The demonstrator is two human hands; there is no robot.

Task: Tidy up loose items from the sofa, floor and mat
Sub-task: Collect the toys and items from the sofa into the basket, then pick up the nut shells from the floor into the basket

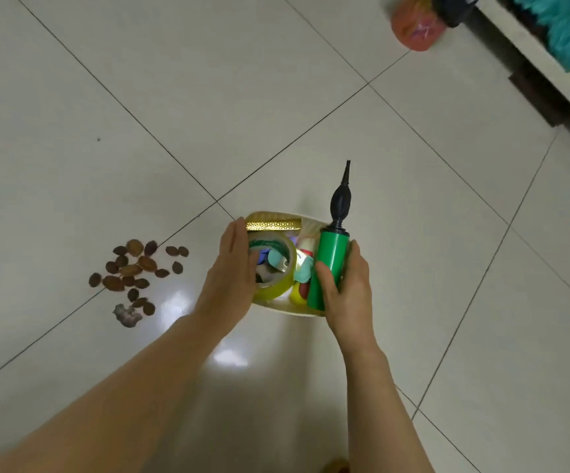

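A gold tray (285, 307) is held between my two hands above the tiled floor. In it lie a roll of yellow tape (276, 286), a gold patterned strip (273, 225), and several small coloured balloons (302, 272). A green balloon pump (330, 266) with a black nozzle stands tilted at the tray's right side. My left hand (230, 271) presses flat against the tray's left side and the tape roll. My right hand (348, 290) grips the tray's right side and the pump's green barrel, thumb across the barrel.
A pile of brown dried seeds or shells (136, 271) and a grey lump (127, 315) lie on the floor to the left. An orange bag (415, 27) sits at the top right beside a white furniture edge (543, 63) with teal fabric (563, 25).
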